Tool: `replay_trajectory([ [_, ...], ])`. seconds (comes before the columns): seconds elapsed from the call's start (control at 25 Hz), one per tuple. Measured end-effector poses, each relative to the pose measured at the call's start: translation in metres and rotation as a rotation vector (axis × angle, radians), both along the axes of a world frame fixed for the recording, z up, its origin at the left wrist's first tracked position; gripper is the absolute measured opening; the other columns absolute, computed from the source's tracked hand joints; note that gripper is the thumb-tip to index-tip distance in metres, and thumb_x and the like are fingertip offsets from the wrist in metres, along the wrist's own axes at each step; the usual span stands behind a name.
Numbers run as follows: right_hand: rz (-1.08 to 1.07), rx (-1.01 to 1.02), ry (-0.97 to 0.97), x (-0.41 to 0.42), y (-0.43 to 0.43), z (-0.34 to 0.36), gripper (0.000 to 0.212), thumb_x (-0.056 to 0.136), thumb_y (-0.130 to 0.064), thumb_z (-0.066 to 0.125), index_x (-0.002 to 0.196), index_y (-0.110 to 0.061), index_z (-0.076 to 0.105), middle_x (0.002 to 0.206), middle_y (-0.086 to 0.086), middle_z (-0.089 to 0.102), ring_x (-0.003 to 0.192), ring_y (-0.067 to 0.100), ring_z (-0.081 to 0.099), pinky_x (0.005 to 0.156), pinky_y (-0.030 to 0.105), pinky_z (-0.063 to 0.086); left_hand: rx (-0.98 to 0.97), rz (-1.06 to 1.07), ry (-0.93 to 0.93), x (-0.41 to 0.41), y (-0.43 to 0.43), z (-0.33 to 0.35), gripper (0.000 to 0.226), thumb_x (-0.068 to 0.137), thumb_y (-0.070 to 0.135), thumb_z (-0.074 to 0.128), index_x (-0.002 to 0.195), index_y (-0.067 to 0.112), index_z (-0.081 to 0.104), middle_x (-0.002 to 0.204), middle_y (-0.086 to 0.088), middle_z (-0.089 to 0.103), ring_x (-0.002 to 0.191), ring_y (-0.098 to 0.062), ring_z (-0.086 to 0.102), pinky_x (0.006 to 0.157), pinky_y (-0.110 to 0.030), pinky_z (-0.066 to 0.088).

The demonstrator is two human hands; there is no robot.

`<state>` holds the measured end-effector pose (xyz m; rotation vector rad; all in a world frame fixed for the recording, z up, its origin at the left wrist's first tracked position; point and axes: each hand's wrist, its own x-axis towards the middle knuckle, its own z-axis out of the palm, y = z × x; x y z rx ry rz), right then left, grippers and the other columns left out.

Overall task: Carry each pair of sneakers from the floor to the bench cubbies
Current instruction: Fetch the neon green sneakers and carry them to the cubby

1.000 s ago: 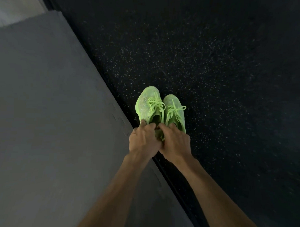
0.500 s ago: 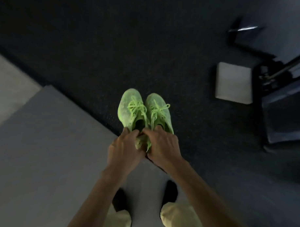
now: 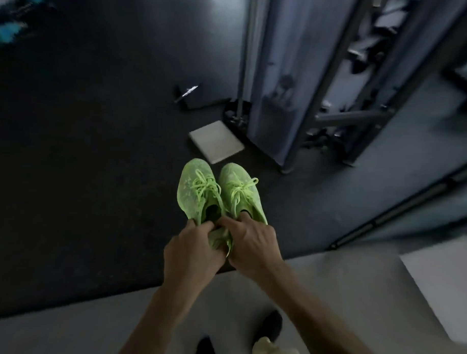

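Sneakers: a neon green pair (image 3: 218,195), side by side with toes pointing to 12 o'clock, held in the air above the dark floor (image 3: 95,172), not resting on anything
Left hand: the left hand (image 3: 191,252) is clamped on the heel of the left sneaker, fingers pinching the soft collar
Right hand: the right hand (image 3: 251,243) is clamped on the heel of the right sneaker, knuckles touching the left hand
Surroundings: a pale flat pad (image 3: 216,141) lies on the floor at 12 o'clock just beyond the toes; a metal rack frame (image 3: 336,87) rises at 1 to 2 o'clock; no cubbies show in this view
Risk of dropping: the hold is only on the thin knit heels, so a shoe may slip or fold out of the pinch
Risk of tripping: the loose laces (image 3: 205,186) may snag, and the pad and rack base sit close to the walking path
Risk of blur: the view is smeared by motion, so the way ahead is hard to judge
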<state>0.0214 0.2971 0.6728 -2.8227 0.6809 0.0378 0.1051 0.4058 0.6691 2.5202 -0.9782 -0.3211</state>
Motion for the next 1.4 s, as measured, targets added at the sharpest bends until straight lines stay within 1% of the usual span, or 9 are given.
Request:
replay_trajectory([
  [0.12,-0.248,0.003,-0.004,-0.098,-0.016,0.013,0.046,0.082,-0.03,0.065,0.124,-0.038,0.049,0.1,0.001,0.053,0.082,0.024,0.061,0.06,0.031,0.031,0.001,-0.266,-0.031,-0.075,-0.039,0.017,0.022,0.079,0.049,0.063,0.09,0.03,0.06,0.091,0.004,0.055,0.084,-0.026,0.062,0.063,-0.033,0.036],
  [0.24,-0.465,-0.016,-0.018,-0.208,-0.028,0.017,0.038,0.084,-0.027,0.059,0.12,-0.035,0.052,0.097,0.001,0.053,0.081,0.026,0.061,0.059,0.032,0.031,-0.007,-0.509,-0.055,-0.169,-0.079,0.024,0.022,0.08,0.048,0.061,0.091,0.029,0.06,0.094,0.003,0.057,0.086,-0.028,0.063,0.064,-0.033,0.037],
  [0.4,-0.801,-0.036,-0.05,-0.391,-0.031,0.02,0.035,0.086,-0.028,0.056,0.119,-0.036,0.055,0.098,0.001,0.056,0.081,0.026,0.062,0.06,0.031,0.031,-0.002,-0.847,-0.051,-0.338,-0.127,0.022,0.027,0.08,0.054,0.06,0.091,0.029,0.059,0.096,0.002,0.059,0.089,-0.03,0.063,0.068,-0.036,0.043],
  [0.56,-1.056,-0.053,-0.051,-0.585,-0.027,0.023,0.038,0.082,-0.025,0.059,0.119,-0.035,0.059,0.095,0.005,0.057,0.078,0.029,0.062,0.059,0.033,0.037,-0.044,-1.115,-0.023,-0.533,-0.16,0.023,0.026,0.079,0.053,0.063,0.081,0.029,0.052,0.094,0.0,0.061,0.09,-0.031,0.062,0.065,-0.035,0.038],
  [0.72,-1.278,-0.105,0.009,-0.755,-0.015,0.034,0.037,0.083,-0.027,0.059,0.119,-0.036,0.057,0.096,0.003,0.057,0.077,0.026,0.061,0.059,0.032,0.035,-0.057,-1.337,0.05,-0.712,-0.177,0.031,0.025,0.079,0.051,0.064,0.08,0.029,0.053,0.092,0.0,0.063,0.085,-0.03,0.062,0.063,-0.032,0.036],
  [0.92,-1.509,-0.137,0.006,-0.903,-0.024,0.041,0.039,0.084,-0.024,0.058,0.119,-0.04,0.056,0.091,0.0,0.054,0.075,0.024,0.059,0.059,0.031,0.034,-0.079,-1.547,0.053,-0.872,-0.211,0.038,0.024,0.083,0.05,0.063,0.08,0.028,0.057,0.082,0.004,0.06,0.071,-0.02,0.057,0.059,-0.03,0.035],
  [1.04,-1.585,-0.144,0.015,-0.975,-0.052,0.038,0.038,0.085,-0.024,0.057,0.119,-0.04,0.055,0.091,-0.001,0.054,0.076,0.024,0.06,0.06,0.032,0.037,-0.084,-1.621,0.051,-0.951,-0.249,0.035,0.023,0.083,0.052,0.061,0.083,0.029,0.059,0.085,0.005,0.061,0.074,-0.02,0.058,0.062,-0.031,0.037],
  [1.24,-1.668,-0.139,0.048,-1.103,-0.138,0.044,0.039,0.086,-0.024,0.054,0.121,-0.042,0.054,0.091,-0.004,0.053,0.077,0.021,0.057,0.061,0.031,0.036,-0.087,-1.695,0.101,-1.086,-0.345,0.031,0.025,0.081,0.055,0.061,0.083,0.031,0.057,0.087,0.006,0.059,0.079,-0.023,0.062,0.063,-0.032,0.04],
  [1.4,-1.725,-0.159,0.034,-1.21,-0.221,0.063,0.044,0.085,-0.024,0.055,0.123,-0.044,0.053,0.094,-0.005,0.053,0.079,0.02,0.058,0.061,0.031,0.034,-0.107,-1.74,0.112,-1.196,-0.431,0.053,0.024,0.083,0.054,0.061,0.079,0.032,0.05,0.087,0.004,0.057,0.08,-0.023,0.061,0.065,-0.03,0.036],
])
